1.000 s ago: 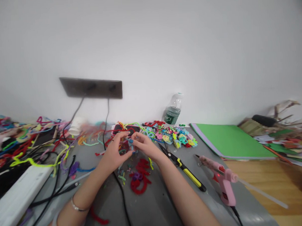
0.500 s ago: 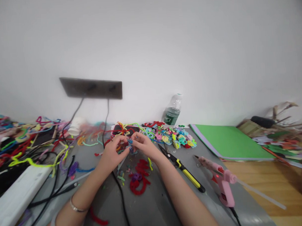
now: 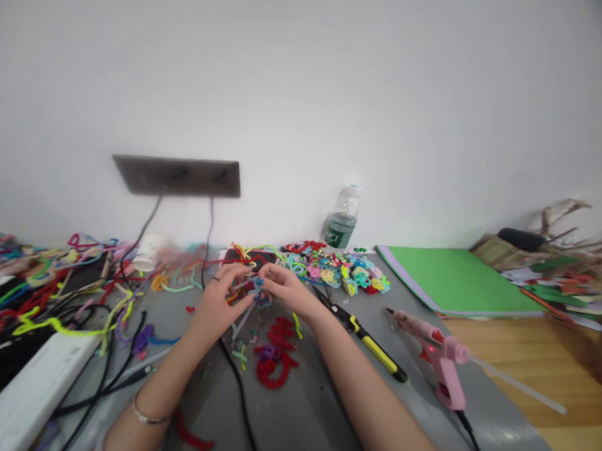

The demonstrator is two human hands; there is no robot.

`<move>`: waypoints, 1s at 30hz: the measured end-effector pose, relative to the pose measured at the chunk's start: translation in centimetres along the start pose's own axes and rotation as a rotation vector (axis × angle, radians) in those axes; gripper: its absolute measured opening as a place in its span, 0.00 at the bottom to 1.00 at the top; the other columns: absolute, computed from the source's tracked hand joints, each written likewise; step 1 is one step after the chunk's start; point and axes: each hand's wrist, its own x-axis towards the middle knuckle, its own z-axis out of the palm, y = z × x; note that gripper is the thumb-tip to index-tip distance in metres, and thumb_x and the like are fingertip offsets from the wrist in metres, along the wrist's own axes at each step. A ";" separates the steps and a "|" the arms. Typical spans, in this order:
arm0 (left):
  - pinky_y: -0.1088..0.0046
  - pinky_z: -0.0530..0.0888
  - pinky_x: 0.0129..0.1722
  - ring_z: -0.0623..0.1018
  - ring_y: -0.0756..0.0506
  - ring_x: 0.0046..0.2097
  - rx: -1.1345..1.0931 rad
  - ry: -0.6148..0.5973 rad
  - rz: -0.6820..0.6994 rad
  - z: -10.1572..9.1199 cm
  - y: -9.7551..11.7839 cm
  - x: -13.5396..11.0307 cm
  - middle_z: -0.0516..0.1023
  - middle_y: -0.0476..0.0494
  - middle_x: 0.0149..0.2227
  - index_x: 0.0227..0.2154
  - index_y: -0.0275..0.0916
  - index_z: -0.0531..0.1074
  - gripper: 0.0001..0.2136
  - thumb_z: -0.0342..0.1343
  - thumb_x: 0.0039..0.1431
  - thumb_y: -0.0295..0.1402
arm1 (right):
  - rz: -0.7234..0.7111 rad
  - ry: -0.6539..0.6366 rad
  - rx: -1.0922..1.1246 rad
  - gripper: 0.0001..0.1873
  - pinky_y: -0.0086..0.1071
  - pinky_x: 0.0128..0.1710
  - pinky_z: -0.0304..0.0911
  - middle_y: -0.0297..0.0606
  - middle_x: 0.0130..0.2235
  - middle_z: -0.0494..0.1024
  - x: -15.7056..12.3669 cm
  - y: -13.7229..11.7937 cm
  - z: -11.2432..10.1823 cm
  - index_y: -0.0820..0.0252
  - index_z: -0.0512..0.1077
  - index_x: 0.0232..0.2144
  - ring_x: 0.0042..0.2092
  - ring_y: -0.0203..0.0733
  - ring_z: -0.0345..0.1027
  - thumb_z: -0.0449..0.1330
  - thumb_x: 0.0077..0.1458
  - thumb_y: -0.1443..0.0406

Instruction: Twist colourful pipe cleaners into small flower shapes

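My left hand (image 3: 225,300) and my right hand (image 3: 286,291) meet over the grey table. Between their fingertips is a small blue fuzzy piece of pipe cleaner (image 3: 263,297), partly covered by the fingers. Both hands are closed in a pinch on it. Just below them lies a coiled red pipe cleaner (image 3: 277,369) with a purple bit on it. A heap of small colourful pipe-cleaner flowers (image 3: 359,273) sits beyond my right hand. Black-and-yellow pliers (image 3: 368,342) rest to the right of my right forearm.
A pink glue gun (image 3: 441,362) with a glue stick lies at right, near green sheets (image 3: 463,278). A water bottle (image 3: 341,220) stands against the wall. Tangled pipe cleaners, black cables and a white power strip (image 3: 49,389) fill the left side. A white cup (image 3: 147,253) lies behind.
The view has shifted slightly, so everything sits a little further left. Both hands stay together on the blue piece, with only small finger movement.
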 end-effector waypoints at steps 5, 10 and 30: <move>0.67 0.75 0.43 0.79 0.43 0.42 -0.058 -0.084 -0.047 0.0 0.3 0.0 0.80 0.43 0.41 0.41 0.41 0.76 0.09 0.56 0.58 0.32 | -0.016 -0.018 -0.019 0.19 0.27 0.27 0.55 0.28 0.24 0.68 0.0 0.0 0.1 0.58 0.65 0.32 0.25 0.33 0.61 0.64 0.52 0.50; 0.70 0.75 0.37 0.79 0.44 0.36 -0.117 -0.062 -0.128 0.0 -0.2 -0.1 0.82 0.45 0.35 0.36 0.40 0.78 0.07 0.57 0.57 0.35 | -0.017 -0.020 -0.025 0.19 0.28 0.26 0.55 0.29 0.24 0.69 0.0 0.1 0.0 0.58 0.64 0.32 0.25 0.34 0.61 0.64 0.53 0.50; 0.74 0.71 0.33 0.77 0.47 0.32 0.073 0.048 0.075 -0.2 0.3 -0.1 0.77 0.49 0.29 0.29 0.40 0.73 0.06 0.53 0.61 0.29 | 0.023 0.007 0.022 0.21 0.28 0.28 0.58 0.31 0.29 0.72 0.0 0.1 0.5 0.59 0.67 0.36 0.27 0.32 0.62 0.65 0.51 0.50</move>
